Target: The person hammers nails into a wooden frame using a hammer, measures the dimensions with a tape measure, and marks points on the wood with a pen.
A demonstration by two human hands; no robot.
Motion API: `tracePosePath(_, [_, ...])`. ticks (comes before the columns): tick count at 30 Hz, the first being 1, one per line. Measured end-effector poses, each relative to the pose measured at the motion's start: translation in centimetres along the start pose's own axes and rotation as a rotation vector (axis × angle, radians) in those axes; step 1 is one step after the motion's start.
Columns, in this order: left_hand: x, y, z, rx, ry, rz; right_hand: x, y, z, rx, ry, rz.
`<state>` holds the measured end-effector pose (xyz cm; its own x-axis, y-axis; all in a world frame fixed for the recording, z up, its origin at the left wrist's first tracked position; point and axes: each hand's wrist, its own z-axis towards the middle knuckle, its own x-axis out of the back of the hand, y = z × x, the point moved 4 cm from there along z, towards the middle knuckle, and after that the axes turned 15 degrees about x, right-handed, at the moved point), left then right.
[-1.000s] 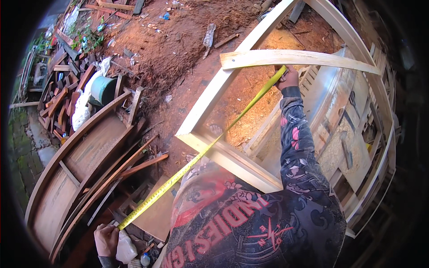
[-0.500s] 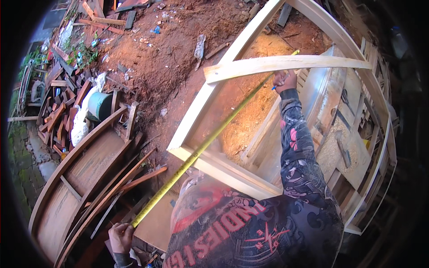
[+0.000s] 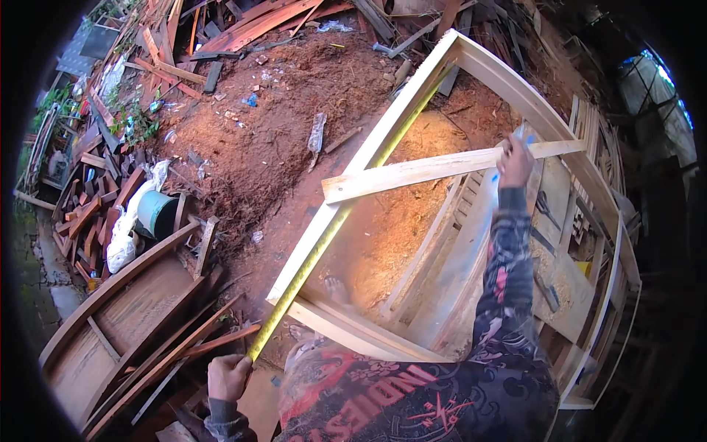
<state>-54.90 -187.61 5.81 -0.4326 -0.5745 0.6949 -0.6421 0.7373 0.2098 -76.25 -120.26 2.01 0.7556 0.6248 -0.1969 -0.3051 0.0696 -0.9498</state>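
Observation:
A yellow tape measure (image 3: pixel 296 286) stretches along the left rail of a pale wooden frame (image 3: pixel 289 263), from my left hand up toward the far corner. Its near end is in my closed left hand (image 3: pixel 228 377), just outside the frame's near left corner; the case is hidden or cannot be made out. A pale wooden slat (image 3: pixel 412 175) lies across the frame, from the left rail to the right one. My right hand (image 3: pixel 515 162) is closed at the slat's right part. A thin blue pen-like thing (image 3: pixel 494 176) shows at its fingers, partly hidden.
Curved brown wooden pieces (image 3: pixel 140 309) lie at the lower left, near a green bucket (image 3: pixel 157 214) and a white sack (image 3: pixel 121 247). Wood scraps (image 3: pixel 92 210) are heaped at the left. Inside the frame, sawdust (image 3: pixel 409 214) and boards (image 3: pixel 471 250) lie below; pliers-like tools (image 3: pixel 545 206) lie at right.
The tape has swung from a slant across the frame to along its left rail. My right hand has left the tape and moved right along the slat. My left hand has shifted slightly right.

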Motion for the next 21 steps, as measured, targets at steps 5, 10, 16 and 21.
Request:
tracePosePath(5, [-1.5,3.7,1.9,-0.013,-0.058,-0.062,-9.0,2.7,6.2,-0.191,-0.269,-0.498])
tracePosePath(10, [-2.3,6.1,2.6,-0.028,-0.053,-0.073,-15.1,12.4,7.7,-0.278,-0.315,-0.491])
tracePosePath(16, [-2.7,8.7,2.4,-0.026,-0.052,-0.026,-15.7,20.3,9.9,-0.124,-0.217,-0.747])
tracePosePath(21, [-3.0,9.5,2.6,-0.031,-0.069,-0.003,-15.9,21.9,11.4,0.075,-0.185,-0.848])
